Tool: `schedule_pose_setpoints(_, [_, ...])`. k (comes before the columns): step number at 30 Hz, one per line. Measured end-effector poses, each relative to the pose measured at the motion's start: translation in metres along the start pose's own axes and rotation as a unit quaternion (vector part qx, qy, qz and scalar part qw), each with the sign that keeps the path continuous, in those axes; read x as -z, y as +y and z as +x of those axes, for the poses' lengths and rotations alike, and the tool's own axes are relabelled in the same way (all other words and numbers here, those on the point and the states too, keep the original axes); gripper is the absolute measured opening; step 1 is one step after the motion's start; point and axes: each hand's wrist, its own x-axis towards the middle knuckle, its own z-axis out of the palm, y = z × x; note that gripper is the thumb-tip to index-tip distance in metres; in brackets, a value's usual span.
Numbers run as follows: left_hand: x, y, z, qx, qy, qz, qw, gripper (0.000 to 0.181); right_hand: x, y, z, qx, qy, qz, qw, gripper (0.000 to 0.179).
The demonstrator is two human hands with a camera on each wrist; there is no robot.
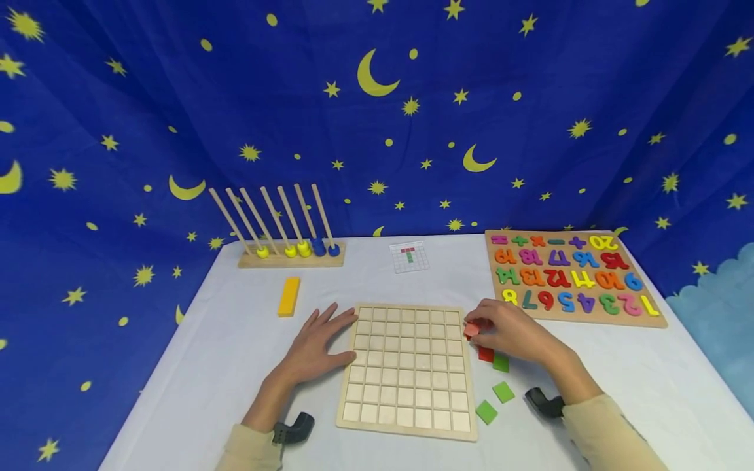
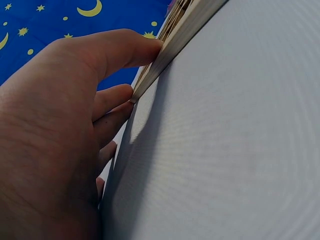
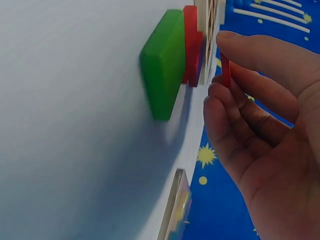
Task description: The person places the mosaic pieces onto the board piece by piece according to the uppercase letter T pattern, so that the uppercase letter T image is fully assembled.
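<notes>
A wooden grid board (image 1: 406,378) with square cells lies in the middle of the white table. My left hand (image 1: 315,350) rests at its left side, fingers spread, with the thumb and fingertips against the edge; the left wrist view shows the thumb on the rim (image 2: 172,45). At the board's upper right edge my right hand (image 1: 509,330) pinches a red square tile (image 3: 225,70) between thumb and fingers. Just below that hand lie another red tile (image 1: 485,354) and a green tile (image 1: 501,362). Two more green tiles (image 1: 503,392) lie nearer the front.
Behind the board stands a small pattern card (image 1: 409,257) with a red and green T. A peg abacus (image 1: 291,260) is at the back left, with a yellow block (image 1: 288,297) before it. A number puzzle board (image 1: 574,278) lies at the back right.
</notes>
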Motion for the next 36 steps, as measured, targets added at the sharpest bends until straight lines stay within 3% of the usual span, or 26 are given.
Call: schedule_pose_setpoints(36, [-0.001, 0.000, -0.001, -0.003, 0.003, 0.003, 1.0000, 0.070, -0.018, -0.031, 0.037, 0.071, -0.011, 0.026, 0.9971, 0.028])
